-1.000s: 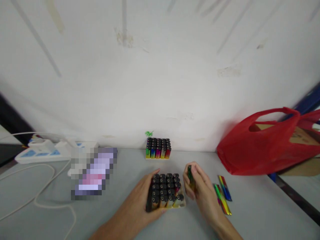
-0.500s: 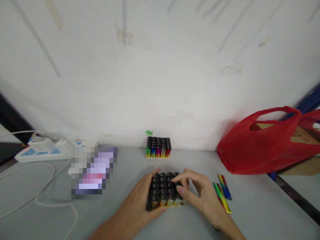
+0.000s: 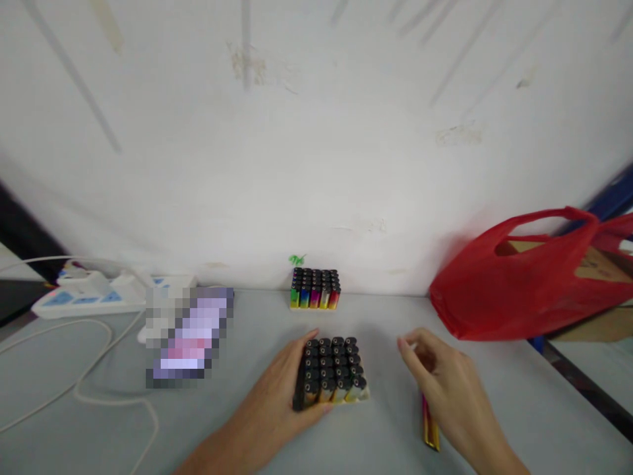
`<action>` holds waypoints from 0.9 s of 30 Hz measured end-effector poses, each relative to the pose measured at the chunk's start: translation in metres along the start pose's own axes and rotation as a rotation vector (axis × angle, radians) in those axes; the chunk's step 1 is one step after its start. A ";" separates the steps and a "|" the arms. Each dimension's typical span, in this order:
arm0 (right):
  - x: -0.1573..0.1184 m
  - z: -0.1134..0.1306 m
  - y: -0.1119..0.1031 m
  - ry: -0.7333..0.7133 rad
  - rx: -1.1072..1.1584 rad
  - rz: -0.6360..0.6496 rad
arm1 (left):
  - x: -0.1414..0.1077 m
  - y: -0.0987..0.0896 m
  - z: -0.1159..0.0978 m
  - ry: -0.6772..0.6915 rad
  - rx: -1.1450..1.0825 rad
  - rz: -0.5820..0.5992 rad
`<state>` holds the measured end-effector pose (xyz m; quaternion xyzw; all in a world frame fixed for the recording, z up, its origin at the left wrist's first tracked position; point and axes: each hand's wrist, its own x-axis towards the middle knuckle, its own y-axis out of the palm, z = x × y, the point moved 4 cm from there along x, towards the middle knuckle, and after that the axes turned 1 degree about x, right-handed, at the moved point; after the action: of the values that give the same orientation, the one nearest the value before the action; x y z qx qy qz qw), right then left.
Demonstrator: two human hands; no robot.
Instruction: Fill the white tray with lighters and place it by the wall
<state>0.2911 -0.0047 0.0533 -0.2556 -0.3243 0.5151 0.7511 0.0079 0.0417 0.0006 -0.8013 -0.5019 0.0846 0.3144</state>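
Note:
My left hand [image 3: 270,389] is closed around the left side of a tray of lighters [image 3: 336,373]. The lighters stand upright in rows with black tops, and pale, yellowish bodies show along the front row. To the right of the tray, apart from it, my right hand [image 3: 448,386] hovers with thumb and forefinger close together and the other fingers curled. Whatever it might hold is hidden. Beneath its palm a shiny pink-and-gold strip [image 3: 430,429] lies on the table, partly covered by the hand.
A second block of multicoloured lighters [image 3: 315,293] stands against the wall. On the left are a phone [image 3: 198,330] with a blurred screen, a power strip [image 3: 99,293] and loose white cables [image 3: 106,396]. A red plastic bag [image 3: 519,284] with cardboard sits at right.
My right hand has left the lighters in the tray and moved right, covering the shiny coloured strips there. The left hand keeps its hold on the tray.

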 end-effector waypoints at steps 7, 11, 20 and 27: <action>-0.063 -0.057 -0.012 0.352 -0.487 0.126 | -0.001 0.001 0.003 -0.006 -0.012 0.018; -0.065 -0.058 0.014 0.396 -0.430 0.246 | -0.001 0.002 0.005 -0.032 -0.012 0.038; -0.022 -0.004 0.030 0.092 0.125 0.272 | 0.002 -0.001 0.007 -0.105 -0.077 0.080; 0.023 0.036 0.042 0.287 0.739 0.405 | 0.004 -0.009 0.015 -0.140 -0.087 0.040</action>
<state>0.2441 0.0328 0.0520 -0.0972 0.0459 0.6923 0.7136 -0.0034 0.0537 -0.0051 -0.8163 -0.5095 0.1248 0.2419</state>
